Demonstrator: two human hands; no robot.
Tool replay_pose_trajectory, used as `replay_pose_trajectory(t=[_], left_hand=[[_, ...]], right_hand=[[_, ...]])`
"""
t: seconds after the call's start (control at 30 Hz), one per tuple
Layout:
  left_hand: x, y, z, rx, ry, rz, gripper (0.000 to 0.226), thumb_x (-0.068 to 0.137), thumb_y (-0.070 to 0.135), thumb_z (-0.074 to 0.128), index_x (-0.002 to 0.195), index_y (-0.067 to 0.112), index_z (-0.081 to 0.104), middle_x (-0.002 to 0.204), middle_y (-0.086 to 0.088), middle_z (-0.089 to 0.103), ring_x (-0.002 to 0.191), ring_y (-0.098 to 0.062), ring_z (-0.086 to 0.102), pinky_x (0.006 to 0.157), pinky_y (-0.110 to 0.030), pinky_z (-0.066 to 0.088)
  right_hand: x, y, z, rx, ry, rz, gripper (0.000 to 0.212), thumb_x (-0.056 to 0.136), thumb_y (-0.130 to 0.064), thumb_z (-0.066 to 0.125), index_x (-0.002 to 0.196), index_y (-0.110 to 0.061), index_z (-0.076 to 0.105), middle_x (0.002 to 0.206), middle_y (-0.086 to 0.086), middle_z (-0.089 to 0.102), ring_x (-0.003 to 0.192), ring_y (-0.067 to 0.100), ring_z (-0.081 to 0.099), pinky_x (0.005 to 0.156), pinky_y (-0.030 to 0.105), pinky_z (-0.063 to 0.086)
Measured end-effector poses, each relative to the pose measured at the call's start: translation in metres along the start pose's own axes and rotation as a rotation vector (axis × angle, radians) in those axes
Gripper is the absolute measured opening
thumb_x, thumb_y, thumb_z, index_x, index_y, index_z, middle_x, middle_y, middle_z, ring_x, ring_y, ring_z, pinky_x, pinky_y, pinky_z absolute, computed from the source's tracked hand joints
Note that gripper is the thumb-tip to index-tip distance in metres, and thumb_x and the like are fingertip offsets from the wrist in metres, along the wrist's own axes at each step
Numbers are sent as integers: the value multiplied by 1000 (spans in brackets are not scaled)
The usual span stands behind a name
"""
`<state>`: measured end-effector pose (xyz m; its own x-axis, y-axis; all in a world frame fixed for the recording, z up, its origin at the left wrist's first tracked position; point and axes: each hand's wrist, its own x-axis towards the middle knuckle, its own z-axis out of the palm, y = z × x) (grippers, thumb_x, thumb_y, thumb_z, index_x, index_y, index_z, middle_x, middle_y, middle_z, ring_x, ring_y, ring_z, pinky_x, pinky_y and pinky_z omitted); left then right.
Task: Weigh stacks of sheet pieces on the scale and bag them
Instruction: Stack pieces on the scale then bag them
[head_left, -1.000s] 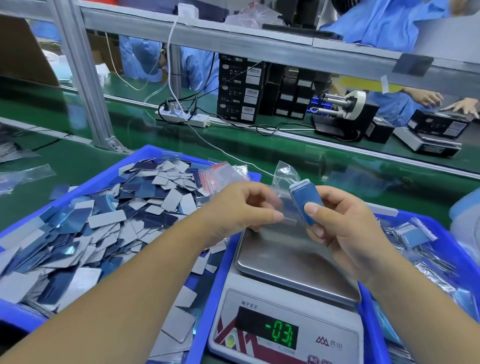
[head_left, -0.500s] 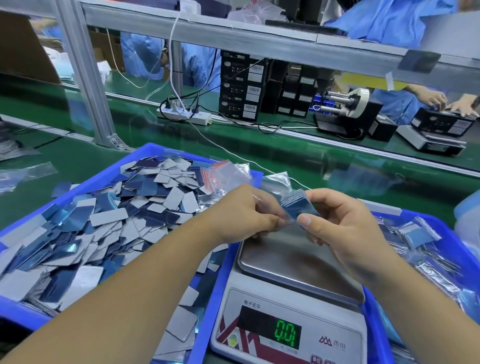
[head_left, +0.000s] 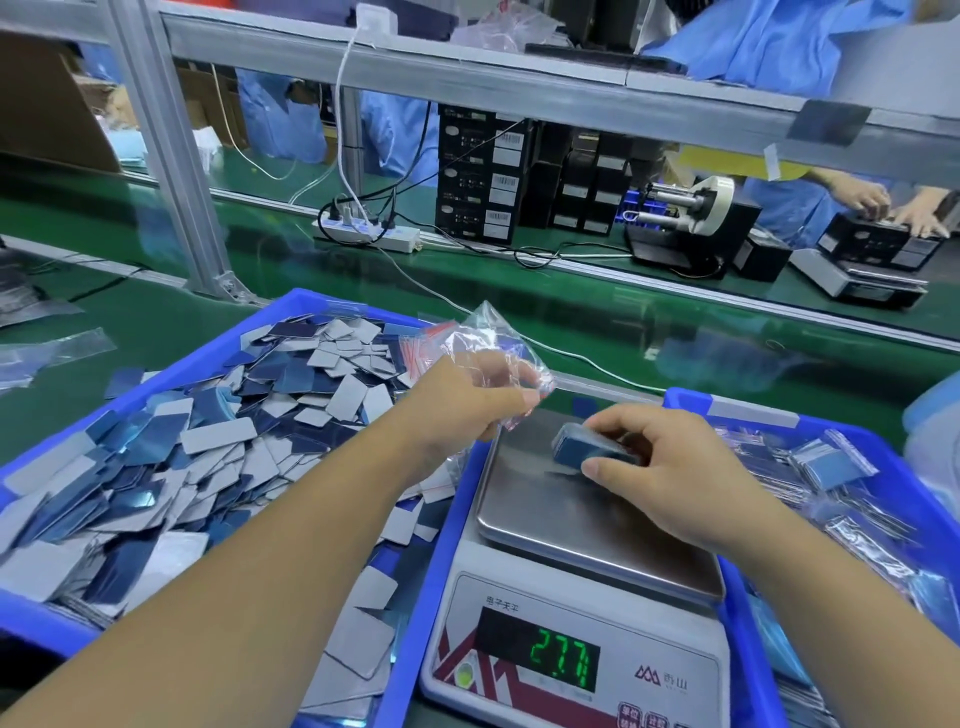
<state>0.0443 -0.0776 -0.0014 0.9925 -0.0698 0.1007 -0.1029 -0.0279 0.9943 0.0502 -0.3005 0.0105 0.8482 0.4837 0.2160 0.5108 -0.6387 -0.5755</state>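
Stack of sheet pieces (head_left: 582, 452) rests on the scale (head_left: 582, 525) pan at centre frame, gripped by the right hand (head_left: 670, 467). Display reads 27.7. Left hand (head_left: 467, 405) pinches an empty clear bag (head_left: 498, 343). Left blue bin (head_left: 218, 358) holds loose pieces; right blue bin (head_left: 748, 649) holds filled bags.

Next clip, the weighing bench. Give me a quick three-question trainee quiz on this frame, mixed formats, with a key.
1. True or false: the right hand holds the stack of sheet pieces on the scale pan.
2. The left hand holds: A) a clear bag B) a loose sheet C) nothing.
3. Fill in: loose sheet pieces fill the blue ___ on the left.

Key: 1 true; 2 A; 3 bin.
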Motion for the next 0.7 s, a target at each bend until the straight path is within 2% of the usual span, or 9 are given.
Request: replay_pose_trajectory(t=[0.07, 0.2, 0.33, 0.43, 0.5, 0.6, 0.7], left_hand=[[0, -2, 0, 58, -7, -28, 18, 91, 1, 67, 99, 16, 74, 57, 10, 53, 52, -6, 48, 51, -17, 37], [-2, -1, 2, 91, -31, -83, 16, 91, 0, 66, 87, 15, 71, 54, 10, 55, 50, -5, 49, 52, -17, 38], [-2, -1, 5, 103, -28, -100, 24, 92, 2, 66, 74, 18, 65, 59, 6, 58, 53, -8, 47, 53, -18, 38], [-3, 1, 4, 129, -13, -66, 41, 93, 16, 69, 56, 24, 55, 53, 9, 48, 46, -6, 39, 48, -15, 33], [-3, 2, 4, 171, 34, -33, 48, 89, 30, 73, 53, 23, 42, 51, 9, 35, 44, -9, 29, 45, -20, 27], [-1, 2, 4, 101, 118, -12, 50, 79, 47, 71, 54, 24, 34, 54, 6, 27, 47, -14, 21, 46, -23, 22], [0, 3, 3, 6, 88, -12, 41, 78, 49, 71, 53, 27, 47, 52, 10, 31, 46, -11, 23, 50, -23, 22]], right_hand=[[0, 1, 0, -76, -43, -13, 25, 82, -23, 76, 88, -44, 63, 80, -28, 66, 78, -10, 60, 69, 5, 40], [1, 1, 0, -141, -44, -63, 23, 82, -24, 76, 103, -33, 72, 95, -23, 68, 91, -6, 58, 77, 4, 40], [2, 3, 1, -184, -51, -89, 23, 84, -27, 75, 107, -30, 73, 99, -17, 68, 89, 1, 60, 84, 18, 46], [0, 3, 2, -184, -57, -87, 23, 85, -27, 75, 107, -30, 73, 99, -16, 68, 89, 2, 60, 85, 21, 46], [1, 4, 3, -167, -40, -77, 20, 84, -27, 76, 103, -32, 73, 96, -18, 68, 89, 1, 60, 83, 18, 45], [2, 2, 5, 20, -4, -4, 16, 82, -26, 77, 87, -39, 70, 84, -21, 70, 78, -3, 62, 71, 9, 43], [2, -5, 8, 468, 18, 100, 17, 74, -28, 77, 90, -32, 74, 77, -10, 72, 66, 7, 62, 63, 18, 47]])
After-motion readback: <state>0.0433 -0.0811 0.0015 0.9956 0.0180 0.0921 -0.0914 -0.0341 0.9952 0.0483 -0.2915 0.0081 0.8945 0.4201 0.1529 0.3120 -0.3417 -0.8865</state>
